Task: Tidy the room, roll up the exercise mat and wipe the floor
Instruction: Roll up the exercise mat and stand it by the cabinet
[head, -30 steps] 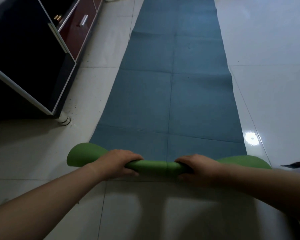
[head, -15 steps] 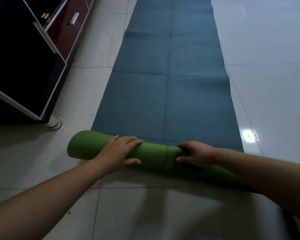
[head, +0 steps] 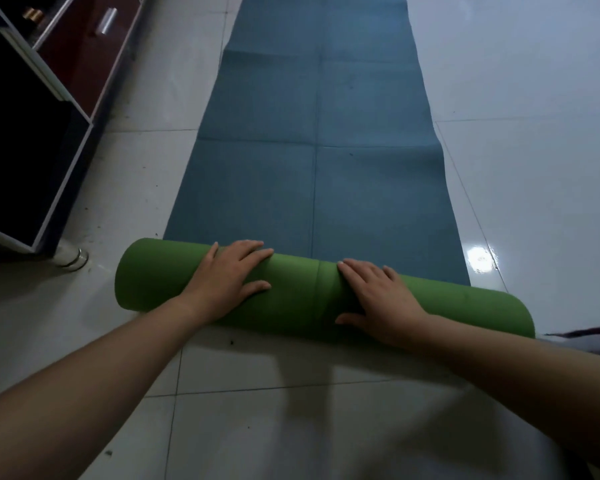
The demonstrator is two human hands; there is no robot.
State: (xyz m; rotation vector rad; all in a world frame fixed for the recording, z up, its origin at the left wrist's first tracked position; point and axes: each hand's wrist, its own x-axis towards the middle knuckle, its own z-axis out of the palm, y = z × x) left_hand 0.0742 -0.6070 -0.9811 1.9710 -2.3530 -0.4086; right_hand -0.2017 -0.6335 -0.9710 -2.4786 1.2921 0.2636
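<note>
The exercise mat [head: 312, 168] lies flat on the white tiled floor, blue side up, stretching away from me. Its near end is wound into a thick green roll [head: 302, 296] lying across the floor in front of me. My left hand [head: 229, 278] rests palm down on the roll left of its middle, fingers spread. My right hand [head: 378, 299] presses flat on the roll just right of the middle. Neither hand wraps around the roll.
A dark cabinet [head: 32, 133] with a red drawer front [head: 84, 53] stands at the left on a metal foot [head: 71, 259]. Small dark specks dot the tiles [head: 136, 188] beside the mat. A bit of dark cloth [head: 589, 332] shows at the right edge.
The roll has grown thicker and travelled forward along the mat. My hands went from gripping a thin pinched roll to lying flat on top of it.
</note>
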